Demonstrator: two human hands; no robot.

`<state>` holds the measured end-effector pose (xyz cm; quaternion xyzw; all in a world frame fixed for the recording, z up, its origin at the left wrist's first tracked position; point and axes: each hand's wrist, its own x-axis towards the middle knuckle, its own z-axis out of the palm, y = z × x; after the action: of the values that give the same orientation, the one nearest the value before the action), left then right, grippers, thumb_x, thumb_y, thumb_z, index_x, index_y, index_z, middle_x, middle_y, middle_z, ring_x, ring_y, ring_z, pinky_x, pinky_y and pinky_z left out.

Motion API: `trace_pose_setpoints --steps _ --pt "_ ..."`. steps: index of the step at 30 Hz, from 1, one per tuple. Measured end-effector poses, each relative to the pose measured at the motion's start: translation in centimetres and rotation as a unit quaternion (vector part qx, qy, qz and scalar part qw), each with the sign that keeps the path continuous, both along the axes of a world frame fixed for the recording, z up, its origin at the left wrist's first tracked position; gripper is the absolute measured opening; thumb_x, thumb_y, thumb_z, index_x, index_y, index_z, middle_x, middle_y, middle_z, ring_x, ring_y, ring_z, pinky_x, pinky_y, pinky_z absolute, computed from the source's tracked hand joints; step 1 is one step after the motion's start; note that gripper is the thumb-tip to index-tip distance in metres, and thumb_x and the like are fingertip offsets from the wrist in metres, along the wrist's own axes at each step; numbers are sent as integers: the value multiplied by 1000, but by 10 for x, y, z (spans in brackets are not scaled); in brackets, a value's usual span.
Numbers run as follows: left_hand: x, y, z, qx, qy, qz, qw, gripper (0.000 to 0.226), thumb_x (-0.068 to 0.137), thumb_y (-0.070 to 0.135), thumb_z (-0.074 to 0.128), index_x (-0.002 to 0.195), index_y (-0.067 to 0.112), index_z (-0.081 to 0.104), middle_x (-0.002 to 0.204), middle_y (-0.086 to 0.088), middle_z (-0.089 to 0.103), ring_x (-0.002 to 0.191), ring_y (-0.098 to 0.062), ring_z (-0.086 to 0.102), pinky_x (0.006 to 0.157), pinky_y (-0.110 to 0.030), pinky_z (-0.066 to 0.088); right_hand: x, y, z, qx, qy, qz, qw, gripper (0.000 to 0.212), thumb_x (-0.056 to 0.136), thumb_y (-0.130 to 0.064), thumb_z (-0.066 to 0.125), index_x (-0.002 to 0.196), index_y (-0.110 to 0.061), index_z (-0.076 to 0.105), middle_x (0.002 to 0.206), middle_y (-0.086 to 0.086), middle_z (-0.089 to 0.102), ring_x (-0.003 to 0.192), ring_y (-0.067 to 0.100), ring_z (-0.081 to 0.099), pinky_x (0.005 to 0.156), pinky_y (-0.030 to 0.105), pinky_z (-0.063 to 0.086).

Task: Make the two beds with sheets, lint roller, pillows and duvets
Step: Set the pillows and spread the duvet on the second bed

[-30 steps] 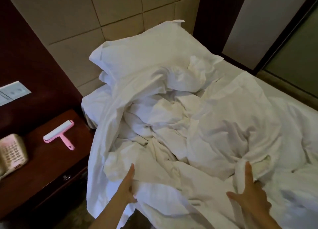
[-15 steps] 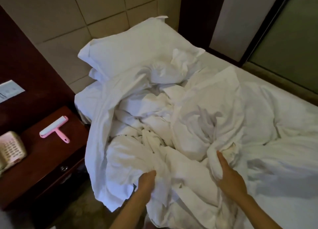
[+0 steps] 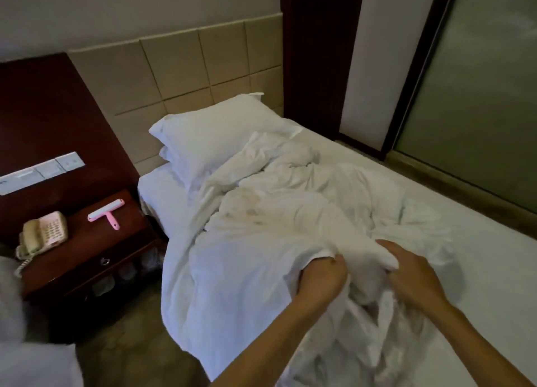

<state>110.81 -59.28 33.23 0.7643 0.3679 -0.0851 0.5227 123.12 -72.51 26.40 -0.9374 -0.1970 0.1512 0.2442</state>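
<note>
Fingers [image 3: 338,267] of left hand [image 3: 321,283] and right hand [image 3: 412,279] bunch crumpled duvet [image 3: 255,258].

Single head-worn wide-angle view. It looks forward and down from beside the bed [image 3: 479,256] toward the headboard [image 3: 180,75]; nightstand [image 3: 87,247] at left, bedding close below.

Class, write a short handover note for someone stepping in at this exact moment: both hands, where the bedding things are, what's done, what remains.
Left hand: grips a fold of the crumpled bedding.
Right hand: grips the same bedding close beside it.
Pillows: stacked at the headboard end.
Lint roller: lying on the nightstand.
Done: nothing finished; bedding is bunched and hangs over the bed's side.
Left: spread and smooth it, roll, set pillows, then the other bed.
</note>
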Motion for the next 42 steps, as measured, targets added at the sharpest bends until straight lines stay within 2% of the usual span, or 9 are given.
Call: trace_pose_setpoints --steps 3,7,12,15,21,24,28,33,42 --pt "-4 -95 56 -61 -75 -73 993 48 102 34 34 123 -4 55 130 -22 54 110 -35 52 84 -32 38 11 -74 57 41 -90 -64 993 40 88 -29 47 128 -27 54 109 11 65 91 32 60 83 37 49" --pt "-32 -186 67 -39 -136 -117 983 47 101 31 38 145 13 34 153 -2 31 138 -15 27 109 -18 20 14 -152 91 59 -137 -101 984 36 87 -18 51 122 -23 57 117 14 63 102 36 58 87 40 46" --pt "-85 -240 -31 -94 47 -85 991 61 101 43 33 146 3 28 154 -10 27 142 -22 25 116 -26 16 -48 -219 29 -29 -12 -82 996 71 64 -35 41 134 -25 47 132 13 55 114 36 53 94 35 41" --pt "-128 -260 -80 -119 112 -37 986 68 100 48 31 150 7 10 157 -9 16 144 -23 18 115 -27 15 -108 -241 -20 -13 67 -76 995 66 73 -33 48 138 -21 42 135 14 53 118 36 52 91 32 41" --pt "-200 -300 -133 -169 77 130 974 68 95 44 48 149 11 22 152 -8 29 140 -27 27 115 -36 23 -204 -295 -82 -23 151 -41 987 67 90 -18 55 148 -22 23 145 17 40 128 34 44 92 28 38" --pt "-222 -304 -123 -166 77 165 969 53 97 41 46 137 6 45 140 -12 48 128 -26 46 99 -28 41 -230 -335 -82 -15 187 -44 981 77 83 -27 57 149 -27 17 146 17 39 130 34 43 97 29 38" --pt "-229 -314 -118 -128 72 244 959 62 94 42 51 141 3 37 144 -15 42 130 -30 41 108 -33 34 -221 -372 -82 -18 202 -52 978 92 60 -39 46 148 -30 18 140 18 46 124 36 49 93 30 41" --pt "-208 -372 -109 -77 68 297 949 65 98 34 47 147 2 21 151 -15 28 139 -31 25 114 -36 19 -201 -416 -94 23 202 -21 979 80 78 -28 59 148 -26 21 139 18 47 123 35 49 91 29 42" --pt "-137 -519 -151 -77 22 381 921 53 98 27 48 140 -3 37 142 -18 42 132 -34 37 113 -39 27 -83 -583 -107 50 176 50 982 67 86 -23 64 143 -25 29 130 12 54 117 34 52 78 24 35"
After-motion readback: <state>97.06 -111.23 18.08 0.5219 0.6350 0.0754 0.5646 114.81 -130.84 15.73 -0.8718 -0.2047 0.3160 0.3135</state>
